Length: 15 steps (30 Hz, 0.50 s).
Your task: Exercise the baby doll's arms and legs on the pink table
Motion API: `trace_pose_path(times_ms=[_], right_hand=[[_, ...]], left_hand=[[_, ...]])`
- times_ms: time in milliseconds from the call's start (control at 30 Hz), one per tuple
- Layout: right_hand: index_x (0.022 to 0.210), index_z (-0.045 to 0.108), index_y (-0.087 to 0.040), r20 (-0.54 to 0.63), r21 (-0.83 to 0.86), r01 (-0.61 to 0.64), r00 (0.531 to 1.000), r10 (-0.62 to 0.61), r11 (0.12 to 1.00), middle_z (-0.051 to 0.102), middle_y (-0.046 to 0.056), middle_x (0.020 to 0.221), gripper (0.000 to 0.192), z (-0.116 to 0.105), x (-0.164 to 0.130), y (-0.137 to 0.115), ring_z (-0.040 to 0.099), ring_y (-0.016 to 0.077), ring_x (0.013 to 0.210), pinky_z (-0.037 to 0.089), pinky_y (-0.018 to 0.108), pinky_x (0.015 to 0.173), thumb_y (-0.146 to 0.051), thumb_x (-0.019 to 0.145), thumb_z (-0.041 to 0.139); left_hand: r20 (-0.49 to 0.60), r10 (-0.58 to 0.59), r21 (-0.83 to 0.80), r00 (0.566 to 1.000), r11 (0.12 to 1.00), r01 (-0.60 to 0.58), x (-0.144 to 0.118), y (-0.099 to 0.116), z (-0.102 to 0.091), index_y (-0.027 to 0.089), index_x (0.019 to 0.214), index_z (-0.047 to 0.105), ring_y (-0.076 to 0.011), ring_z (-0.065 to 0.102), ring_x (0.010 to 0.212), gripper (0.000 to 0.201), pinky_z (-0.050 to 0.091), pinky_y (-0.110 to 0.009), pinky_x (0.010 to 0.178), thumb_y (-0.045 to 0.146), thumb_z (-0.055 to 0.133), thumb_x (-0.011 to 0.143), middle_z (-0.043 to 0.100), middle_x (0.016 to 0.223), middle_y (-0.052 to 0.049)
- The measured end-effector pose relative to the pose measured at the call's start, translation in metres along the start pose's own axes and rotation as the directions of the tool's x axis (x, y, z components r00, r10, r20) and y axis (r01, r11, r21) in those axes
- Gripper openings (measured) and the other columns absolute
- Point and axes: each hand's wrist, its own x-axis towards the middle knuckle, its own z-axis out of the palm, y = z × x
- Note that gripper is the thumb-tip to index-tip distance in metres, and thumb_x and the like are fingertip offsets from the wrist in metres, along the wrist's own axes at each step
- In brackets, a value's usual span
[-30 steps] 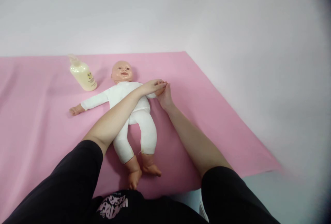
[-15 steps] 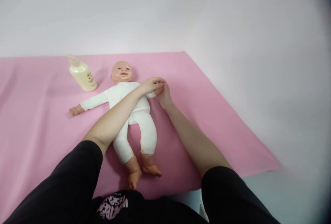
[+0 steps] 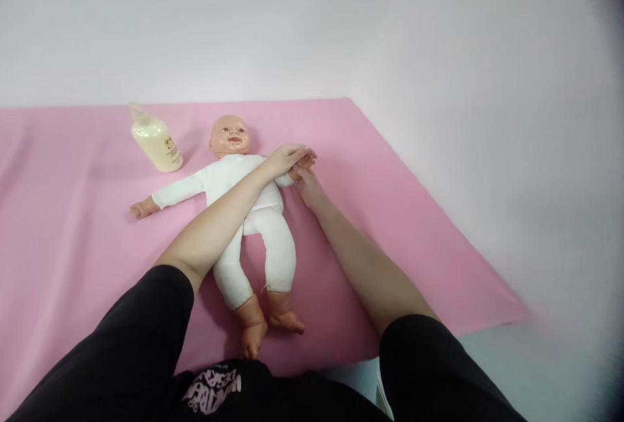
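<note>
A baby doll (image 3: 270, 230) with a white cloth body lies on its back, its head at the far side and its feet towards me. My left hand (image 3: 288, 157) reaches across the doll's chest, its fingers closed over the doll's hand (image 3: 307, 162) on the right side. From the near right, my right hand (image 3: 311, 186) grips the same small hand near the wrist. My fingers partly hide it. The doll's other arm stretches out to the left, touched by neither hand.
A pump bottle (image 3: 156, 145) of pale yellow liquid stands left of the doll's head. Pink cloth (image 3: 97, 246) covers the table, whose right edge slants away towards the back. A plain pale wall (image 3: 244, 25) rises behind.
My right hand's fingers have drawn back from the doll's fingertips towards its wrist. My left hand has shifted very slightly over the doll's hand; the doll and bottle stay put.
</note>
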Motion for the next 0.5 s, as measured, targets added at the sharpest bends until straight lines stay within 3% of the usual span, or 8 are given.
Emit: trace_pose_path(times_ms=[200,333,500], right_hand=[[0.099,0.072,-0.029,-0.036,0.003,0.026,0.999,-0.026,1.0,0.078,-0.001,0.117,0.033,0.0006,0.0005,0.0017,0.064,0.0246,0.131,0.052,0.04,0.114,-0.048,0.072,0.077],[0.099,0.071,-0.03,-0.019,0.003,0.036,0.999,-0.036,0.999,0.077,-0.001,0.121,0.033,0.0014,0.0,0.0002,0.06,0.0239,0.138,0.05,0.04,0.117,-0.05,0.074,0.076],[0.098,0.071,-0.028,0.002,-0.001,0.042,0.999,-0.042,0.999,0.077,0.001,0.115,0.022,0.002,-0.0014,-0.0019,0.06,0.0223,0.138,0.048,0.039,0.119,-0.044,0.083,0.07]], left_hand=[[0.011,-0.05,-0.057,0.999,0.997,0.051,0.0006,0.0007,0.0007,0.009,0.093,0.076,-0.0189,0.07,0.09,0.046,0.053,-0.035,0.091,0.054,0.063,0.095,0.077,0.095,-0.012],[0.003,-0.062,-0.057,0.998,0.996,0.062,0.0002,0.0026,0.0014,0.01,0.088,0.076,-0.0177,0.069,0.083,0.047,0.052,-0.033,0.087,0.054,0.063,0.095,0.075,0.085,-0.009],[0.0,-0.177,-0.08,0.984,0.981,0.176,-0.0001,0.0027,0.0042,0.01,0.078,0.072,-0.0179,0.068,0.081,0.053,0.051,-0.034,0.086,0.06,0.062,0.094,0.075,0.081,-0.009]])
